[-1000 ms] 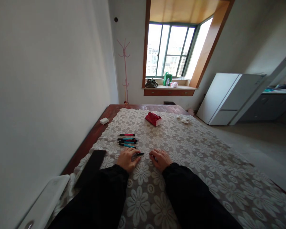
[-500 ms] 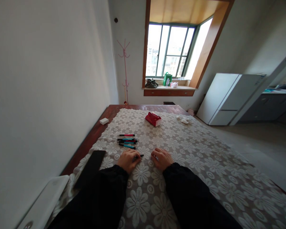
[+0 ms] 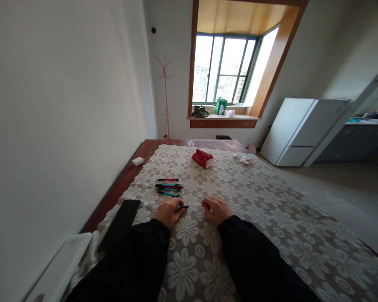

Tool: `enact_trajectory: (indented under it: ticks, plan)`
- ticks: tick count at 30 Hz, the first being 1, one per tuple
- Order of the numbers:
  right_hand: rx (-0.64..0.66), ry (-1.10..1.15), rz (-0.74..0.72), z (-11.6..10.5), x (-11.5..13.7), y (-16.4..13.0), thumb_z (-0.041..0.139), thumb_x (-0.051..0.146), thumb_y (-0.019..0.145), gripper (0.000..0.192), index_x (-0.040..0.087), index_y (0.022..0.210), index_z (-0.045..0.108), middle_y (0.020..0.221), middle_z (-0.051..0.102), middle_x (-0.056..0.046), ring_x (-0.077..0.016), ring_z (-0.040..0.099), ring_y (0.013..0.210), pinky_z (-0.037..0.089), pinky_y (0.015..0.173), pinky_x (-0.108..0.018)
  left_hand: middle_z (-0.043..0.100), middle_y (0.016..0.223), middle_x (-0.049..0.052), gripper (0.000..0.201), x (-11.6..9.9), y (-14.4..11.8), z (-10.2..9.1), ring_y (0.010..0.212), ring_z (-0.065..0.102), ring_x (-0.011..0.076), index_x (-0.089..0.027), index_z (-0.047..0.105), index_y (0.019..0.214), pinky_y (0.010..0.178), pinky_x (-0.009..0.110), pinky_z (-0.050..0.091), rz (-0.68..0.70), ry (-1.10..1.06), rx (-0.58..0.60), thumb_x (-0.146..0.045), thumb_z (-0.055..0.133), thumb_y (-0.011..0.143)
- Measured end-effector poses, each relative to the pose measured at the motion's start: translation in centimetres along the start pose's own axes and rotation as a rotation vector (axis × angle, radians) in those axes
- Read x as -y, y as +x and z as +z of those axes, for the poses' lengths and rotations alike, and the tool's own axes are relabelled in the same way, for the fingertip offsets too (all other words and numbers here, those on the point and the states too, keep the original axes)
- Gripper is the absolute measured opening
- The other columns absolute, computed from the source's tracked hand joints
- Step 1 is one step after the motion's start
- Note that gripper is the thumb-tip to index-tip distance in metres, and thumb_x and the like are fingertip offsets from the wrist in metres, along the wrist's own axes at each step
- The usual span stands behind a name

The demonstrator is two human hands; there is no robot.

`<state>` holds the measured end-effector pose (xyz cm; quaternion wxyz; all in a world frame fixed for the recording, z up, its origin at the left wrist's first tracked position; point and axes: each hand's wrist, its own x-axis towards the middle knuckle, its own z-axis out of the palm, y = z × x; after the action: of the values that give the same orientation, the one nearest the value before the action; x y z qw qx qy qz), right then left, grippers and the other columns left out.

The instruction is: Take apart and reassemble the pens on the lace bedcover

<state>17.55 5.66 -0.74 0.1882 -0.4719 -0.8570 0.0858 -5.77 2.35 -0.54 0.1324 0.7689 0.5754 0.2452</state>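
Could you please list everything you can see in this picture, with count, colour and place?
pens: several, red, teal and black, lying in a row on the cloth beyond the left hand
lace tablecloth: one, white flower pattern, covers the table
table: one, dark red-brown wood, along the left wall
red case: one, red, far on the cloth
white block: one, on the bare wood at left
black flat thing: one, near left edge
coat stand: one, pink, far corner
fridge: one, white, at right
green bag: one, on the window sill
left hand: holds a black pen
right hand: on the cloth, holds something small I cannot make out
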Motion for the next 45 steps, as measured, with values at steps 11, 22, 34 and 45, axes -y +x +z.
enact_trajectory:
  ticks: [11,22,34,45]
  plan:
    - [0.02,0.0,-0.067,0.5,-0.3,-0.1,0.052,0.021,0.087,0.019,0.024,0.09,0.07,0.089,0.064,-0.002,-0.0172,0.059,0.086,0.038,0.078,-0.03,0.067,0.098,0.003,0.031,0.4,-0.2,0.1,0.097,0.058,0.0204,-0.023,0.066,0.099,0.086,0.029,0.044,0.055,-0.125,-0.041,-0.009,0.058,0.072]
    - [0.041,-0.022,-0.131,1.3,0.0,0.0,0.053,0.029,0.091,0.024,0.029,0.108,0.069,0.092,0.063,-0.003,-0.0168,0.058,0.082,0.039,0.077,-0.03,0.068,0.102,0.004,0.039,0.8,0.0,0.5,0.102,0.057,0.0199,-0.021,0.068,0.102,0.095,0.031,0.043,0.121,-0.207,0.019,-0.002,0.05,0.073]
    - [0.048,-0.01,-0.117,1.0,0.5,-0.2,0.056,0.023,0.081,0.011,0.02,0.091,0.057,0.091,0.06,-0.003,-0.0181,0.055,0.081,0.035,0.074,-0.03,0.064,0.092,0.004,0.038,0.5,-0.1,0.3,0.092,0.059,0.0188,-0.021,0.067,0.098,0.085,0.03,0.046,0.067,-0.202,-0.001,-0.001,0.051,0.069]
    - [0.025,-0.003,-0.117,0.8,0.9,-0.3,0.052,0.024,0.085,0.006,0.019,0.088,0.051,0.085,0.058,-0.002,-0.0167,0.053,0.077,0.034,0.072,-0.03,0.067,0.097,0.003,0.02,0.3,-0.3,0.3,0.1,0.057,0.0222,-0.022,0.064,0.09,0.091,0.033,0.043,0.129,-0.195,-0.007,-0.019,0.066,0.07]
